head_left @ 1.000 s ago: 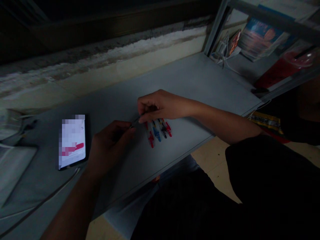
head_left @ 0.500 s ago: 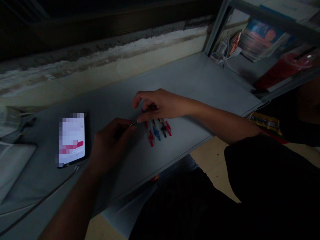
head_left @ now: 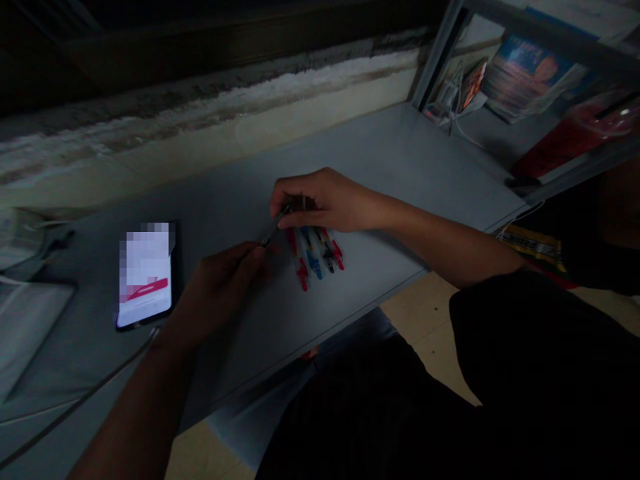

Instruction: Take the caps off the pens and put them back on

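Observation:
A slim dark pen (head_left: 275, 230) runs between my two hands above the grey desk. My left hand (head_left: 220, 293) pinches its lower end, and my right hand (head_left: 325, 200) grips its upper end between thumb and fingers. Just below my right hand, a small group of pens (head_left: 314, 262) with red, blue and black parts lies on the desk. Their upper ends are partly hidden by my fingers, and their exact number is hard to tell. To the left of my left hand lies a phone (head_left: 146, 277) with a pixelated screen.
A cable (head_left: 95, 393) crosses the desk's lower left, near a pale flat item (head_left: 30, 333). A metal shelf (head_left: 435, 60) at the back right holds a magazine (head_left: 530, 70) and a red cup (head_left: 560, 147). A stained wall (head_left: 200, 113) runs behind the desk; tiled floor (head_left: 425, 327) shows beyond its front edge.
My right hand has closed its fingers around the pen and risen slightly. My left hand has shifted a little toward the lower left. The pen now tilts more steeply.

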Action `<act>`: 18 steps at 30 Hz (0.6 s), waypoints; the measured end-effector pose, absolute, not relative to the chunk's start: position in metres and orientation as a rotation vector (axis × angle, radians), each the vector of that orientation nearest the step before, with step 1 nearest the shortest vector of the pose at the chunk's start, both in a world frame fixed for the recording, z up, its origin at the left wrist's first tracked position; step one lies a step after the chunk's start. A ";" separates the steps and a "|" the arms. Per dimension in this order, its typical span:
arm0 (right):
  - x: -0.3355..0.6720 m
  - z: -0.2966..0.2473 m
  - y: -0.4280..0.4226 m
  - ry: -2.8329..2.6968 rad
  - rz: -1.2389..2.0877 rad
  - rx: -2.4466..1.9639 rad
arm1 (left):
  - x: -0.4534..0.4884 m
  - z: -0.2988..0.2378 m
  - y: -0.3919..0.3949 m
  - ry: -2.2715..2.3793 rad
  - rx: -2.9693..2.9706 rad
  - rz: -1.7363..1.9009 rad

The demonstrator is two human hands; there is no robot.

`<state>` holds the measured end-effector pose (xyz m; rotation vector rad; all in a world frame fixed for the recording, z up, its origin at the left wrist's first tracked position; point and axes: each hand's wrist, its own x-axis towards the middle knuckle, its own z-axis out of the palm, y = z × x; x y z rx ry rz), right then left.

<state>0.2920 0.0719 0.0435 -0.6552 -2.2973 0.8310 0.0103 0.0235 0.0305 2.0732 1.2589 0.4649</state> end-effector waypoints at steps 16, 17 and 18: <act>0.285 0.051 0.069 -2.320 0.818 -0.879 | 0.007 0.018 0.015 1.307 2.208 0.580; 0.285 0.051 0.068 -2.279 0.841 -0.900 | 0.007 0.018 0.014 1.285 2.217 0.605; 0.285 0.050 0.069 -2.227 0.872 -0.919 | 0.007 0.017 0.012 1.247 2.231 0.646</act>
